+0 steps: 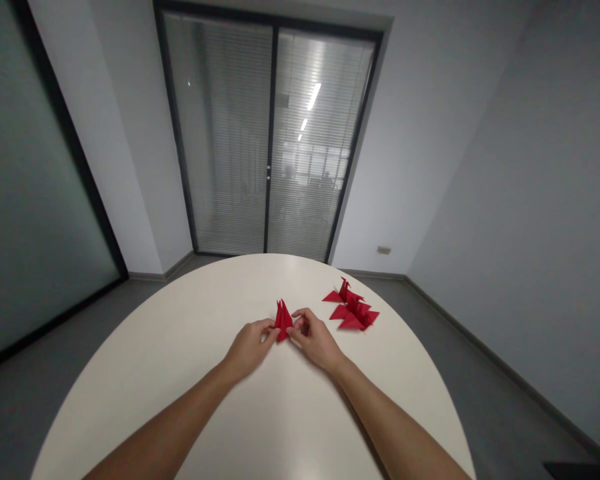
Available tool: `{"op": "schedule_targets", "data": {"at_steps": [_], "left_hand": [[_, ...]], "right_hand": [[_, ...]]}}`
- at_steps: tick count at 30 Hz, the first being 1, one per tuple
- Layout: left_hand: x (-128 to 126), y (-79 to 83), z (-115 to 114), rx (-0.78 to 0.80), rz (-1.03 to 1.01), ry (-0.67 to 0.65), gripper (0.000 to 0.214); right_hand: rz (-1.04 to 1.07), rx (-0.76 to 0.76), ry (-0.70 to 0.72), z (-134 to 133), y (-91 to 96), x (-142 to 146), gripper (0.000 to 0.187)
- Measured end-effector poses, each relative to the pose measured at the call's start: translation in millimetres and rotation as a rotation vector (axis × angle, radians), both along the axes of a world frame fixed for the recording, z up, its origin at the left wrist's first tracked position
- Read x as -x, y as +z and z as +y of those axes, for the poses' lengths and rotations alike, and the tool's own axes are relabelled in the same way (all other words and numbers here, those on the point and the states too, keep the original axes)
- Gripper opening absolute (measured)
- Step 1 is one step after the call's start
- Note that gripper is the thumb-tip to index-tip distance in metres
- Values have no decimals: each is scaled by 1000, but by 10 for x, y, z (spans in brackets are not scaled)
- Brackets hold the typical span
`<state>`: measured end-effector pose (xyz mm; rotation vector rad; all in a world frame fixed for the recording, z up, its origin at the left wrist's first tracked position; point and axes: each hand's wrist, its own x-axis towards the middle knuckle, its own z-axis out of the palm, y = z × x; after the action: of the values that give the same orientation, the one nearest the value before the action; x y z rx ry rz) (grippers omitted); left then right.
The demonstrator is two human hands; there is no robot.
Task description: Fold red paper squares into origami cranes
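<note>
Between my two hands is a folded piece of red origami paper [283, 319], narrow, with two pointed tips facing away from me. My left hand [253, 343] pinches its left edge between thumb and fingers. On the other side, my right hand [314, 335] has its thumb against the right edge, with the fingers curled close by. The fingers cover parts of the paper's lower sides. To the right of my right hand lie several folded red paper cranes [354, 312], grouped close together with wings spread.
A round white table [205, 300] carries everything, its curved edge running around the far side. Beyond it stand a glass partition with blinds [225, 147] and pale walls [405, 147]. A small wall socket [384, 250] sits low at the back right.
</note>
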<state>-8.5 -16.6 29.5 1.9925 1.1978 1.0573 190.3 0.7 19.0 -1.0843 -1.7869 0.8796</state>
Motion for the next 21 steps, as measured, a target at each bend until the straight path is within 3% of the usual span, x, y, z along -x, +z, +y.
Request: {"op": "schedule_targets", "data": {"at_steps": [6, 13, 21], "left_hand": [[-16, -47, 7, 38, -61, -35, 25], [-21, -54, 23, 36, -92, -43, 23], [-13, -48, 17, 17, -86, -60, 25]], "right_hand": [[88, 21, -23, 25, 2, 27, 28], [36, 1, -3, -20, 28, 67, 21], [45, 26, 83, -80, 94, 64, 30]]}}
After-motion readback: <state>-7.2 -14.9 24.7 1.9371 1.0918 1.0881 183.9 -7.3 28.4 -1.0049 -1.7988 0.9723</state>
